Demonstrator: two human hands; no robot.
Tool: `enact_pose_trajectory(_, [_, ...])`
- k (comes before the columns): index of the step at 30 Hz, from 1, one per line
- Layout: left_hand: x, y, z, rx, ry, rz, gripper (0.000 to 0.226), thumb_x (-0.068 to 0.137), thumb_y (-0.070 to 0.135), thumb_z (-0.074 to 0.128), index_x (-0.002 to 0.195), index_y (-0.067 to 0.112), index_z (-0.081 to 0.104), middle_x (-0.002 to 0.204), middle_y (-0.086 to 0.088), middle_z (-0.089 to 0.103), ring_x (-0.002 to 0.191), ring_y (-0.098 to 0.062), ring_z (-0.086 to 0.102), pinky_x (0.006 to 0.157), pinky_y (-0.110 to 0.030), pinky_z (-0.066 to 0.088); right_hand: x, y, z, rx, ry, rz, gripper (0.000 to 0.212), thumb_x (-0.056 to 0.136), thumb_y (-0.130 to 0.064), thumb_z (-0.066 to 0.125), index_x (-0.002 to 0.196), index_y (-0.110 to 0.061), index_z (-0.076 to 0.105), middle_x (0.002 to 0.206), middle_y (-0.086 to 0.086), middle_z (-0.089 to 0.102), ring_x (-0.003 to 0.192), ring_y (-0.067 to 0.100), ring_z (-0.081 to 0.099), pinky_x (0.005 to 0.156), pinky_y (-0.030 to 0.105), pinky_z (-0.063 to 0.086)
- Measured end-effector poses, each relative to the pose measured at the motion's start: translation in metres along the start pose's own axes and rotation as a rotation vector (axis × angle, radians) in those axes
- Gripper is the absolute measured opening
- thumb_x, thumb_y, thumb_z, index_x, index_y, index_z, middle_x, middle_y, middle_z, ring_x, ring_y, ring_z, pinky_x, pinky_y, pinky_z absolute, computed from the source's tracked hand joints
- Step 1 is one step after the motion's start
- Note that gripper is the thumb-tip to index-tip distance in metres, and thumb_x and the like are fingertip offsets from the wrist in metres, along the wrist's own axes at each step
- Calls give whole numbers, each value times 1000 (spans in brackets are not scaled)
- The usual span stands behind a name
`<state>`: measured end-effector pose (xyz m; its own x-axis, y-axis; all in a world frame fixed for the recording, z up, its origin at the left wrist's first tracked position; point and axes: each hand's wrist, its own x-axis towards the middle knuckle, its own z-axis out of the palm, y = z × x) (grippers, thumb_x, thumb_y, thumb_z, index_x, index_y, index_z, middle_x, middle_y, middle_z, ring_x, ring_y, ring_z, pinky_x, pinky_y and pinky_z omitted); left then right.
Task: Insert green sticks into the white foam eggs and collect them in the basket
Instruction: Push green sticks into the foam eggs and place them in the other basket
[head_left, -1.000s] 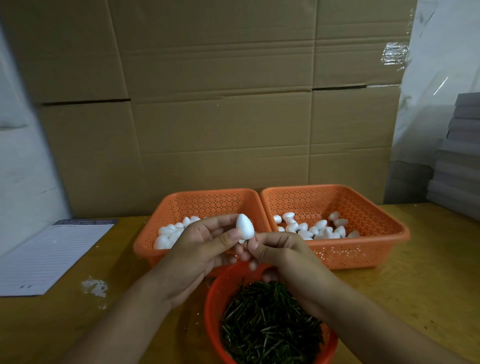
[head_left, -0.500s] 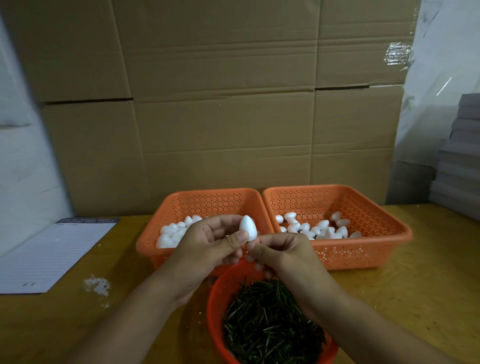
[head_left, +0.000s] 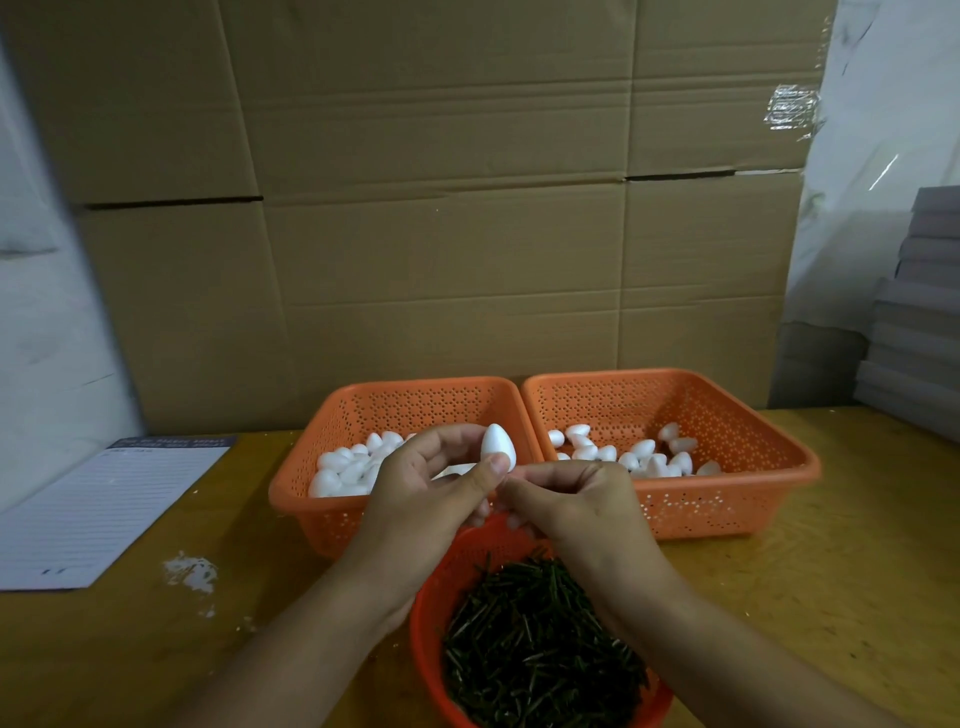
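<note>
Holding item: one white foam egg (head_left: 497, 447), gripped by the left hand (head_left: 421, 499) between thumb and curled fingers, pointed end up, long axis near upright, raised above the gap between the two rectangular baskets

Relation governing the next move: right hand (head_left: 571, 501) sits just beside and slightly below the egg, on its right, fingertips touching or all but touching the egg's blunt lower end; fingers are pinched together as if on a green stick, but the stick itself is hidden, so what the hand grasps cannot be told. Judged step: stick goes in from below, along the egg's long axis; right hand is the one placed to push, left hand to brace

Appearance of egg: matte white, smooth, small enough to sit in the fingers, unmarked on the visible side; no stick seen protruding

Stock:
- green sticks (head_left: 540, 644), dark, short, heaped in a round red bowl (head_left: 431, 597) nearest the person
- left basket (head_left: 332, 415), orange, perforated, eggs piled at its near left
- right basket (head_left: 753, 436), orange, perforated, eggs scattered across its floor
- all standing on the counter (head_left: 831, 571)
</note>
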<state>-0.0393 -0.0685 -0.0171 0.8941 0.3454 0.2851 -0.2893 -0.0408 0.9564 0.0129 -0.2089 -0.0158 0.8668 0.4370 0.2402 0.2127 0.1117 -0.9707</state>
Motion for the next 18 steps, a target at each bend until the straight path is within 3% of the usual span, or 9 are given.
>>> enact_pose_trajectory(3, [-2,-3,7,-1,47,20,28,86,24,75,113,21,71,90,4,74,60,-5,57,66,-23,53,0,0,1,-3,8,-15,15,87,-8,71,74,-6,79,70,21,70,60,14,57,58,23,46])
enact_pose_trajectory(8, [-4,-5,12,-57,79,11,23,86,26,75,109,25,73,67,1,65,56,-5,57,59,-18,49,0,0,0,-7,1,-42,18,88,-9,69,73,-4,78,71,23,70,62,16,57,60,25,46])
enact_pose_trajectory(10, [-5,-3,12,-54,77,6,25,84,27,75,108,26,73,70,3,68,57,-5,58,60,-19,49,0,-1,0,-11,-2,-49,17,88,-10,70,73,-6,78,70,20,71,61,15,58,57,22,45])
enact_pose_trajectory(15, [-3,3,9,-8,83,4,25,88,24,73,113,24,71,100,0,76,66,-6,60,64,-24,52,0,-2,-2,-12,-8,-63,16,89,-15,70,76,-13,79,64,9,69,57,9,56,53,18,43])
enact_pose_trajectory(18, [-2,6,5,2,66,-9,25,88,26,73,113,27,70,97,4,75,69,-5,64,62,-21,52,3,-1,-3,-21,16,-53,20,91,-16,67,75,-9,76,61,8,67,55,9,55,51,18,42])
